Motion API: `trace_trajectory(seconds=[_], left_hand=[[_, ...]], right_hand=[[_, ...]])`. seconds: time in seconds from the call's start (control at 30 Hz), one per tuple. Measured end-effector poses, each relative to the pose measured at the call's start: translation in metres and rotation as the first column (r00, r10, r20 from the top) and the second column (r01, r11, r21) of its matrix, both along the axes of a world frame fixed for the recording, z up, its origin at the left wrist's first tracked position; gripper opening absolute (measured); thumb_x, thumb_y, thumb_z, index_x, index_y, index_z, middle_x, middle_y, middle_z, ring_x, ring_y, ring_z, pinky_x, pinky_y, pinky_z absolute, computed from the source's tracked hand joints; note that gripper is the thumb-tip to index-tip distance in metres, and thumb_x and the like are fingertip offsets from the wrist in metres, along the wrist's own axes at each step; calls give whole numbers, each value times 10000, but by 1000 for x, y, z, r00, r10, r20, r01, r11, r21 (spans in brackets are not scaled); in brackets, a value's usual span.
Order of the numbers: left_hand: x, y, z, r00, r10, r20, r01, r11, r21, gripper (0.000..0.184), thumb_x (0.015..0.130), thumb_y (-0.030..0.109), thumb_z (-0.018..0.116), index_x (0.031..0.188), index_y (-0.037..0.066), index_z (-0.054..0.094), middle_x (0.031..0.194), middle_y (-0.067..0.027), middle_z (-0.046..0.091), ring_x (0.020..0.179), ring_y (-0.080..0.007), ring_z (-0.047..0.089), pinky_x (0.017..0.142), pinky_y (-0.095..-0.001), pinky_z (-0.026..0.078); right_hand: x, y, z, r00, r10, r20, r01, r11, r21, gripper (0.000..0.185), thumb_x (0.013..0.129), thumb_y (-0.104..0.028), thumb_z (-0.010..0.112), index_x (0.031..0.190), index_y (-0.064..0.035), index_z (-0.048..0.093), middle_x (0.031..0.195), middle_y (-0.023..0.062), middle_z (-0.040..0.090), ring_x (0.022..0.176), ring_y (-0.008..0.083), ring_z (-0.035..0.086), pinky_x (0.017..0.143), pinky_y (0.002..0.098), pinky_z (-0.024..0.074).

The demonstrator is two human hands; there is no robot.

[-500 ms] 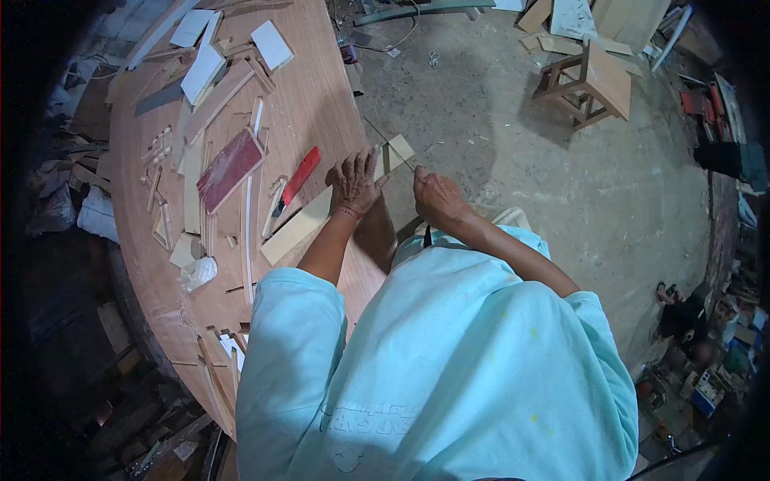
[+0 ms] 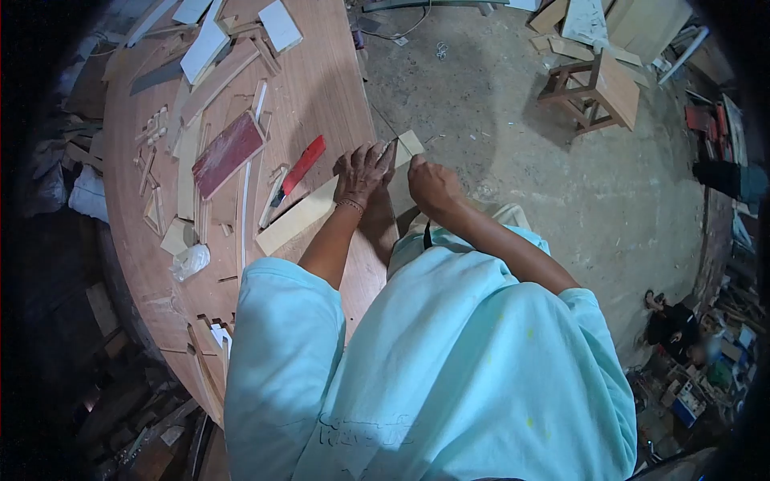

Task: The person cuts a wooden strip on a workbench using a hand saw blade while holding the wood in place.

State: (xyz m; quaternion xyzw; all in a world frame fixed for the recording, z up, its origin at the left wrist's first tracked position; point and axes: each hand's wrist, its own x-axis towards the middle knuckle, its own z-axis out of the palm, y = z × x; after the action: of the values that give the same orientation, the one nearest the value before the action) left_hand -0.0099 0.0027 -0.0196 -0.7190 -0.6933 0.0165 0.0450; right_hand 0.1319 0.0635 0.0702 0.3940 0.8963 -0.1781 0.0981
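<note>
A pale wooden strip (image 2: 298, 215) lies slantwise on the table, its far end (image 2: 411, 143) jutting past the table edge. My left hand (image 2: 363, 171) is laid across the strip and holds it down, fingers reaching over its far side. Closed in a fist, my right hand (image 2: 435, 187) grips a handsaw whose handle is hidden in the fingers. Seen edge-on, the saw (image 2: 398, 138) is a thin dark line crossing the strip near its end. A red-and-black tool (image 2: 303, 166) lies on the table left of my left hand.
The wooden table (image 2: 325, 88) carries a dark red board (image 2: 228, 166), white-faced offcuts (image 2: 281, 26), thin strips and a crumpled plastic bag (image 2: 190, 262). A wooden stool (image 2: 601, 90) stands on the floor. At right, a person (image 2: 674, 330) is near piled clutter.
My right hand has moved a little forward with the saw, nearer the strip. The left hand stays on the strip. The whole view has shifted slightly.
</note>
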Motion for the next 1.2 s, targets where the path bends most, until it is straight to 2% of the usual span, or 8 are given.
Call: trace_trajectory(seconds=[0.07, 0.2, 0.3, 0.37, 0.7, 0.77, 1.07, 1.2], left_hand=[[0, -1, 4, 997, -6, -80, 3, 999, -43, 519, 733, 172, 360, 1228, 244, 223, 1181, 14, 287, 1077, -177, 259, 860, -375, 219], [-3, -1, 1, 980, -14, -197, 0, 998, -69, 554, 727, 165, 371, 1239, 260, 179, 1195, 31, 271, 1080, -180, 256, 860, -378, 220], [0, -1, 8, 987, -51, -151, 36, 994, -102, 528, 742, 181, 363, 1235, 258, 192, 1195, 37, 276, 1085, -182, 252, 867, -388, 212], [6, -3, 19, 990, -77, 119, 98, 979, -180, 536, 749, 240, 390, 1245, 234, 188, 1250, 2, 220, 1112, -194, 238, 882, -406, 194], [8, -2, 20, 997, -45, 67, 54, 989, -136, 531, 755, 241, 397, 1246, 233, 196, 1211, -10, 257, 1090, -200, 255, 879, -410, 185], [9, -1, 24, 998, -37, 56, 44, 990, -134, 513, 767, 239, 387, 1245, 226, 201, 1193, -21, 268, 1066, -202, 279, 864, -399, 213], [16, 0, 44, 967, 84, 240, -12, 959, -284, 556, 740, 250, 442, 1241, 202, 206, 1133, -70, 318, 957, -266, 346, 787, -381, 278], [22, -4, 31, 981, 80, 175, -37, 970, -239, 583, 721, 212, 459, 1243, 206, 201, 1119, -73, 324, 953, -257, 351, 772, -378, 282]], right_hand=[[-10, 6, -12, 976, -162, -149, 154, 986, -60, 160, 757, -137, 398, 758, 9, 466, 652, 163, 564, 618, 290, 576, 523, 342, 461], [-20, 16, -24, 970, -172, -171, 158, 983, -91, 173, 767, -141, 382, 761, 6, 472, 683, 174, 565, 637, 306, 570, 550, 355, 459], [-8, 12, -20, 983, -123, -135, 114, 990, -79, 180, 771, -140, 369, 762, 5, 475, 693, 183, 563, 652, 303, 571, 555, 355, 459], [3, 8, -9, 991, -105, -78, 98, 991, -94, 188, 772, -137, 362, 764, 14, 475, 689, 184, 562, 650, 311, 569, 551, 362, 458], [8, 8, -40, 932, -229, -281, 180, 965, -190, 112, 720, -64, 378, 732, 43, 411, 595, 238, 519, 574, 372, 531, 522, 443, 416], [8, 11, -46, 894, -362, -264, 240, 884, -400, 261, 787, -152, 285, 822, 47, 451, 739, 252, 532, 713, 391, 528, 610, 441, 419], [9, 14, -27, 974, -181, -135, 153, 969, -192, 223, 790, -154, 309, 837, 11, 452, 718, 194, 551, 681, 346, 544, 567, 425, 425], [11, 11, -31, 977, -169, -130, 149, 977, -154, 197, 781, -141, 327, 825, 11, 445, 690, 180, 555, 654, 340, 548, 555, 414, 427]])
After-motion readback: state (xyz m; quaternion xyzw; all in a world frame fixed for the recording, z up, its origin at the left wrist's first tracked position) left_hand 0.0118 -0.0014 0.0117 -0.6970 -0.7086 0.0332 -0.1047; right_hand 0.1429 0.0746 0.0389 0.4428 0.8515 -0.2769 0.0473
